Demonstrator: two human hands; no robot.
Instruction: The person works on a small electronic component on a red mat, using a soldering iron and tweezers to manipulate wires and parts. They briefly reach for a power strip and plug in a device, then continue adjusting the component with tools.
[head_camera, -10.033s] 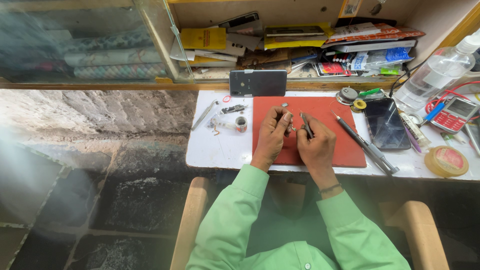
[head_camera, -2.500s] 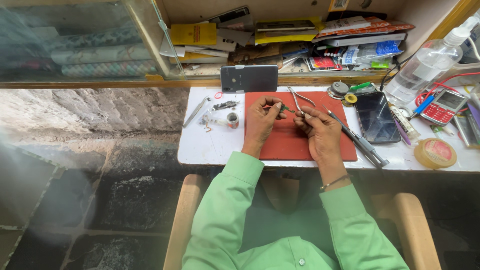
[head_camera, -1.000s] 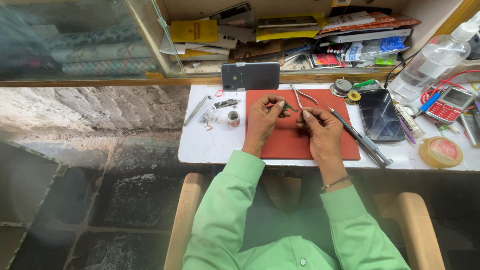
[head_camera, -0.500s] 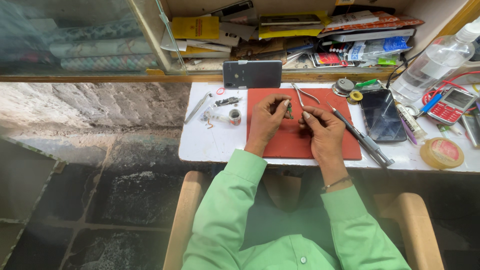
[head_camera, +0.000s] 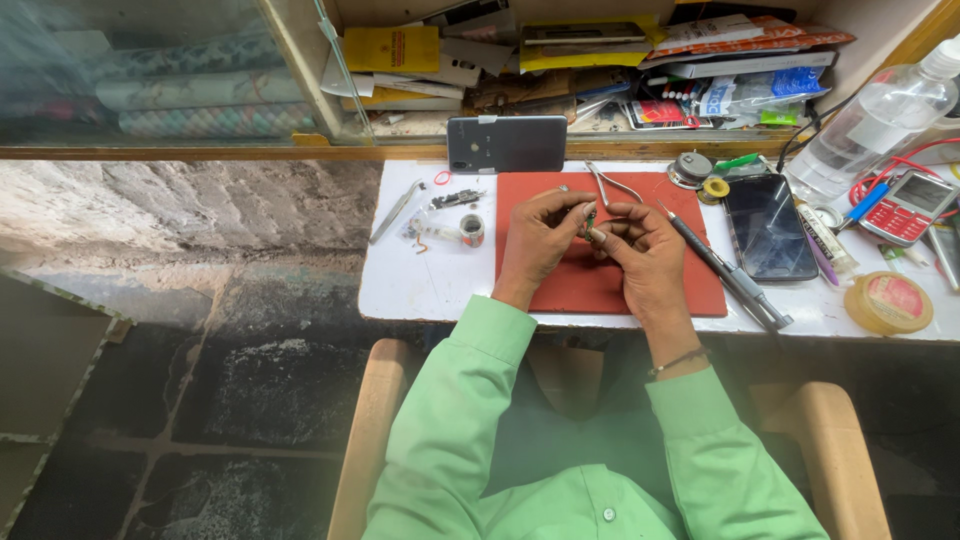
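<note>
My left hand (head_camera: 540, 235) and my right hand (head_camera: 645, 255) meet over a red work mat (head_camera: 560, 285) on a white table (head_camera: 420, 285). Between the fingertips of both hands sits a small green part (head_camera: 591, 222), too small to make out further. Both hands pinch it. Curved metal tweezers (head_camera: 612, 186) lie on the mat just beyond my fingers. A grey phone back (head_camera: 506, 143) stands at the mat's far edge.
A black phone (head_camera: 768, 225), a long metal tool (head_camera: 725, 270), tape rolls (head_camera: 887, 302), a small keypad phone (head_camera: 908, 206) and a clear bottle (head_camera: 870, 120) lie at right. Straight tweezers (head_camera: 395, 212) and small parts (head_camera: 450, 215) lie left. Cluttered shelf behind; stone floor left.
My hands stayed over the mat, holding the small part. The tweezers, near my right hand's fingers earlier, now lie on the mat beyond them. The view shifted slightly.
</note>
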